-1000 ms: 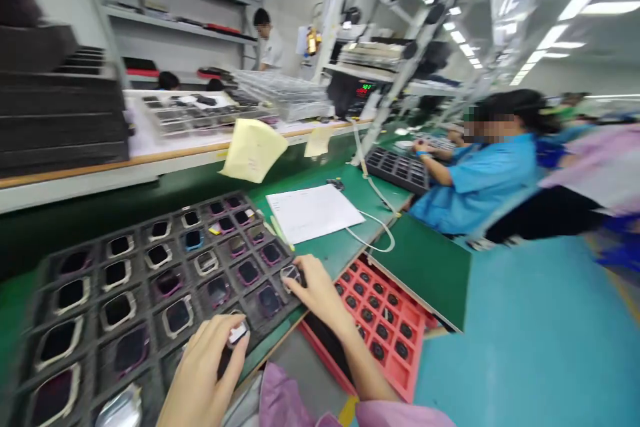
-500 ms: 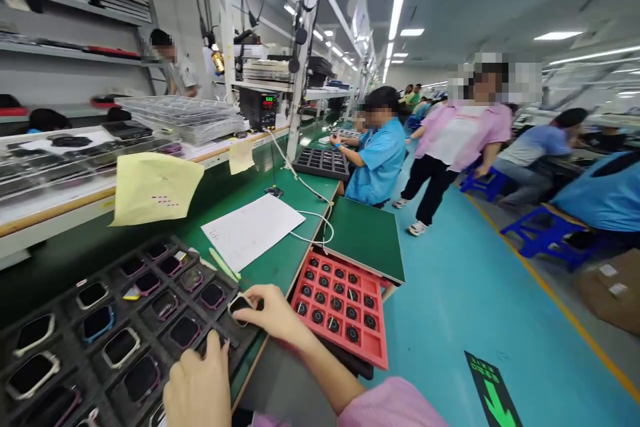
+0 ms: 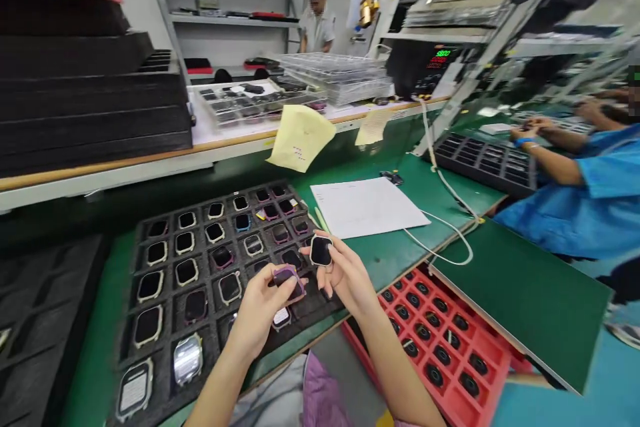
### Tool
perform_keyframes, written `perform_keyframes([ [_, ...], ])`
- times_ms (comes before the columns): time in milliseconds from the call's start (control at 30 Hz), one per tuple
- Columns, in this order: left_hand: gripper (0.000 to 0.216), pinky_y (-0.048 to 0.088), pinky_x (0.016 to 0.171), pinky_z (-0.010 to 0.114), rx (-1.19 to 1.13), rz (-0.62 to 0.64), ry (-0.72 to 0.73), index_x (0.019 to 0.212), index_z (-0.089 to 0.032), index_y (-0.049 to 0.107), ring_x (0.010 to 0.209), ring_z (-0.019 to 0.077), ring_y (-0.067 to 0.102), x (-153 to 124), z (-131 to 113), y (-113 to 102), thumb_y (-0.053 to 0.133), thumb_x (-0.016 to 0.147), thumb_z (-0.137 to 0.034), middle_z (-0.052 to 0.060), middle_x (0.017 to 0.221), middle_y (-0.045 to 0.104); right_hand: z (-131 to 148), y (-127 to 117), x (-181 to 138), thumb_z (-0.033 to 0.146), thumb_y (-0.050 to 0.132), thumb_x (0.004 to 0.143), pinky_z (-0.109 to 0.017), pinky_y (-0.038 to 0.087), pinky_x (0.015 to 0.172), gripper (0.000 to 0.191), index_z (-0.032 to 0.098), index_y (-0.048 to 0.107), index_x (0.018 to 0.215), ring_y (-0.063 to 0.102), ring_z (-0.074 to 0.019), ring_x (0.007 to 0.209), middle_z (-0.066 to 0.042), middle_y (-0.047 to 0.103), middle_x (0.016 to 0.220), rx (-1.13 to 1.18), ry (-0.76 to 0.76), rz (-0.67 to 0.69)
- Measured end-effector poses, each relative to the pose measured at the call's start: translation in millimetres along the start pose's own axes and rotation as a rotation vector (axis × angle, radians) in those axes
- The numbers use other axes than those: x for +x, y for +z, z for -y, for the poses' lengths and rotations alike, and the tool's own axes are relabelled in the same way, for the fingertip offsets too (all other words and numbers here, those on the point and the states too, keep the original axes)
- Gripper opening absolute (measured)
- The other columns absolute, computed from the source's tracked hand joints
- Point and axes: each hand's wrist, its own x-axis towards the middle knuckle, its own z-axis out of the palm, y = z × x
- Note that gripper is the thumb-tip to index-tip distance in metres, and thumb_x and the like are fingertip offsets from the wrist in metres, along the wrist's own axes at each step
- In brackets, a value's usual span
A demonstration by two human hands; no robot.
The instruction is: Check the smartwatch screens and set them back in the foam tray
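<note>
Between the fingers of my left hand (image 3: 265, 303) is a purple-framed smartwatch case (image 3: 289, 280) with a dark screen. My right hand (image 3: 347, 273) pinches a light-framed smartwatch case (image 3: 320, 251), its black screen facing me. Both hands are raised over the right side of a black foam tray (image 3: 210, 320). Rows of similar watch cases in silver, purple and blue frames lie in its compartments. One watch case (image 3: 188, 359) near the front has a shiny, film-like surface. My forearms and hands cover part of the tray's right front.
Right of the tray lie white paper (image 3: 367, 207) and a white cable (image 3: 450, 260). A red tray (image 3: 480, 383) of round black parts sits lower right, beside a green board (image 3: 525, 300). Stacked black trays (image 3: 95, 107) stand left on the shelf. A co-worker in blue (image 3: 575, 180) sits at right.
The view has swung left. My left hand has lifted a purple watch case from the tray area. My right hand has raised the light-framed one, and the two hands are now close together.
</note>
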Motion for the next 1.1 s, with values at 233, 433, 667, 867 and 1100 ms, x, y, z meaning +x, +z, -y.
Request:
perform_keyframes([
  [233, 0.039, 0.055, 0.070, 0.023, -0.259, -0.084, -0.099, 0.099, -0.016, 0.064, 0.077, 0.0151, 0.069, -8.7, -16.8, -25.6, 0.087, 0.069, -0.025, 0.009, 0.093, 0.074, -18.8, 16.2, 10.4, 0.032, 0.062, 0.096, -0.018, 0.052, 0.044, 0.038, 0.023, 0.055, 0.132, 0.068, -0.0134, 0.057, -0.012, 0.071, 0.108, 0.204, 0.105, 0.150],
  [433, 0.047, 0.053, 0.076, 0.021, -0.176, -0.071, -0.062, 0.110, -0.014, 0.071, 0.087, 0.0183, 0.070, -10.5, -12.6, -34.7, 0.087, 0.068, -0.028, 0.012, 0.097, 0.075, -24.9, 26.6, 12.7, 0.033, 0.070, 0.092, -0.018, 0.052, 0.048, 0.036, 0.026, 0.062, 0.126, 0.065, -0.0110, 0.057, -0.009, 0.071, 0.104, 0.232, 0.151, 0.204],
  [667, 0.041, 0.054, 0.071, 0.020, -0.142, -0.258, 0.044, 0.109, -0.018, 0.071, 0.078, 0.0139, 0.068, -16.6, -22.0, -43.3, 0.085, 0.072, -0.030, 0.008, 0.093, 0.074, -33.4, 33.8, 14.3, 0.033, 0.075, 0.088, -0.020, 0.051, 0.048, 0.038, 0.025, 0.065, 0.124, 0.063, -0.0111, 0.053, -0.008, 0.071, 0.099, 0.239, 0.193, 0.233],
  [867, 0.050, 0.051, 0.056, 0.021, -0.132, -0.281, 0.005, 0.123, -0.016, 0.063, 0.063, 0.0122, 0.058, -18.3, -26.2, -39.6, 0.071, 0.083, -0.044, 0.002, 0.074, 0.061, -32.2, 40.9, 16.5, 0.033, 0.074, 0.088, -0.020, 0.050, 0.047, 0.037, 0.024, 0.065, 0.123, 0.061, -0.0099, 0.050, -0.008, 0.072, 0.096, 0.254, 0.239, 0.223],
  [1100, 0.048, 0.044, 0.040, 0.019, 0.180, -0.230, -0.020, 0.126, -0.022, 0.055, 0.045, 0.0068, 0.048, -20.1, -18.0, -36.7, 0.069, 0.081, -0.033, -0.001, 0.081, 0.056, -33.9, 47.6, 15.4, 0.032, 0.074, 0.088, -0.019, 0.049, 0.045, 0.035, 0.025, 0.066, 0.121, 0.061, -0.0104, 0.048, -0.007, 0.072, 0.093, 0.303, 0.320, 0.245],
])
